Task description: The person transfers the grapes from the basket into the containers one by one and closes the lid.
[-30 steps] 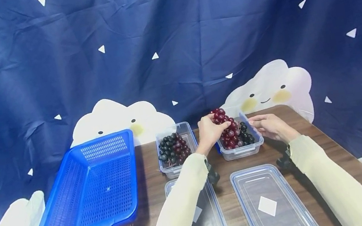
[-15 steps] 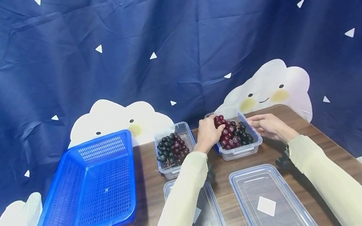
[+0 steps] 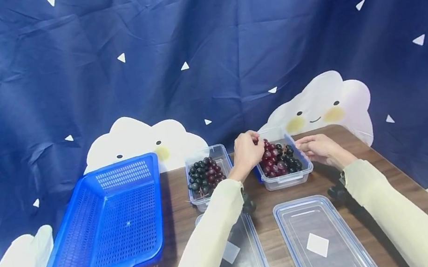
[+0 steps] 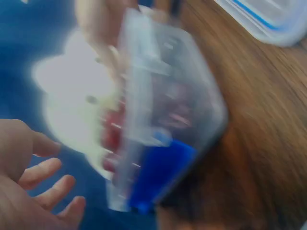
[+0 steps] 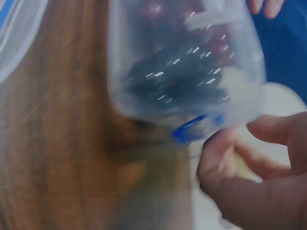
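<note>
A clear plastic food container [image 3: 287, 181] holds a bunch of red grapes [image 3: 273, 161] at its left and a bunch of black grapes [image 3: 290, 161] at its right. My left hand [image 3: 248, 152] is over the container's left rim in the head view. The left wrist view shows its fingers [image 4: 53, 191] loosely bent, spread and apart from the grapes. My right hand [image 3: 320, 149] grips the container's right side. In the right wrist view its thumb [image 5: 271, 128] is at the rim and its bent fingers are beside the blue clip [image 5: 194, 130].
A second container [image 3: 204, 202] with black and red grapes stands to the left. Two clear lids [image 3: 237, 262] [image 3: 319, 219] lie in front on the wooden table [image 3: 180, 233]. A blue basket [image 3: 158, 209] is at the far left, and a blue cloth hangs behind.
My left hand lowered the red grapes into the container, let go of them and lifted slightly away. The right hand has stayed at the container's right side.
</note>
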`<action>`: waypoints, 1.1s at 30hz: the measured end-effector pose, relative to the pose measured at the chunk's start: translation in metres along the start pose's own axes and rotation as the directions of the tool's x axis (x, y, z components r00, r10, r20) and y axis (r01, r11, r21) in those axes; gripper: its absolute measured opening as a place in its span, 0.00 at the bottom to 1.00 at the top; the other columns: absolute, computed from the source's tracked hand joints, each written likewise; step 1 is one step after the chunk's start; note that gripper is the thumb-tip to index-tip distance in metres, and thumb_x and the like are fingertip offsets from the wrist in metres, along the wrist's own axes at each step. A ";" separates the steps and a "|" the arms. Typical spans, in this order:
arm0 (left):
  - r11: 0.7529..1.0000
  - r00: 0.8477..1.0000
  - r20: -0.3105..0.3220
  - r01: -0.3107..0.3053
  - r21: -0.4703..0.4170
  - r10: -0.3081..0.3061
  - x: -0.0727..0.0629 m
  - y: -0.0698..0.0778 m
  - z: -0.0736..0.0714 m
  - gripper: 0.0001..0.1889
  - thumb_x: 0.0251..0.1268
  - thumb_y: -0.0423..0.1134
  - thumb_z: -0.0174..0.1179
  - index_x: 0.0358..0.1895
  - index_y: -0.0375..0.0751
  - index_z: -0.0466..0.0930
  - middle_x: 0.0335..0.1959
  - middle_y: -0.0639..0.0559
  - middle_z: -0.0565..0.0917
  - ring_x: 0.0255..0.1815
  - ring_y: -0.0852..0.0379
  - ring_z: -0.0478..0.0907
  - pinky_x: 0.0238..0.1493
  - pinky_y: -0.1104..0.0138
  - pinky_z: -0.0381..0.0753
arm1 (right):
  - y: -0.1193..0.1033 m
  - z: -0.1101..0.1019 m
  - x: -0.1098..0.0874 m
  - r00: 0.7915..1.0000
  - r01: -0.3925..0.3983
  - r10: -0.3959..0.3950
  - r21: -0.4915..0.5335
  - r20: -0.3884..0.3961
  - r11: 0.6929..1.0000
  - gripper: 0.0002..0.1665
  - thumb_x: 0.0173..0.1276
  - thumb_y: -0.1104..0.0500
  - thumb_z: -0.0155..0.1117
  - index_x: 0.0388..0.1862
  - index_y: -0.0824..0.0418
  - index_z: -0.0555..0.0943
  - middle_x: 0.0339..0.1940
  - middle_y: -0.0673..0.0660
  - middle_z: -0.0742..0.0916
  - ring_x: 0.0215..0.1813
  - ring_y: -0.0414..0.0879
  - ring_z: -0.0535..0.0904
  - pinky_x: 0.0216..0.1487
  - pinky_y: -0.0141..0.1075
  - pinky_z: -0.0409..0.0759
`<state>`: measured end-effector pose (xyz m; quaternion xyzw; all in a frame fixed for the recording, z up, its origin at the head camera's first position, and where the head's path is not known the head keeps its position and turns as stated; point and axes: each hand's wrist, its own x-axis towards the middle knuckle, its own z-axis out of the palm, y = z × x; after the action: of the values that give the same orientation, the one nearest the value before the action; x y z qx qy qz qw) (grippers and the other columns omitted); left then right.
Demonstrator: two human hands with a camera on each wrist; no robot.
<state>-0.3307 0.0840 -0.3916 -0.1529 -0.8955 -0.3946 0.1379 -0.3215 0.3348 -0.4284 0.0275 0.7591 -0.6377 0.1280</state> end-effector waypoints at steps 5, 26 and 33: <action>0.995 1.000 -0.007 0.014 -0.103 -0.015 -0.014 0.023 -0.021 0.11 0.72 0.38 0.61 0.50 0.44 0.89 0.45 0.49 0.93 0.48 0.52 0.90 0.51 0.60 0.88 | -0.020 0.002 -0.010 0.999 -0.003 -0.009 -0.222 -0.053 0.975 0.32 0.81 0.59 0.56 0.71 0.82 0.66 0.31 0.43 0.82 0.32 0.31 0.78 0.39 0.26 0.86; 0.993 0.792 0.603 0.115 0.010 -0.097 -0.161 0.018 -0.046 0.20 0.74 0.49 0.65 0.22 0.46 0.75 0.10 0.53 0.82 0.13 0.61 0.84 0.33 0.76 0.85 | -0.014 0.001 -0.128 0.979 0.200 -0.132 -0.615 0.155 0.763 0.30 0.83 0.53 0.57 0.67 0.78 0.73 0.54 0.68 0.88 0.47 0.47 0.85 0.42 0.34 0.87; 0.978 0.786 0.611 0.191 -0.089 -0.098 -0.187 -0.001 -0.035 0.23 0.74 0.46 0.65 0.17 0.48 0.70 0.08 0.55 0.82 0.12 0.63 0.84 0.12 0.73 0.62 | 0.003 -0.003 -0.149 0.958 0.126 0.026 -0.503 0.284 0.855 0.28 0.76 0.60 0.65 0.61 0.83 0.72 0.37 0.58 0.88 0.35 0.41 0.83 0.37 0.35 0.89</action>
<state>-0.1559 0.0268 -0.4381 -0.2111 -0.8704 -0.3991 -0.1966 -0.1769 0.3565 -0.3970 -0.1182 0.8765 -0.4114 0.2201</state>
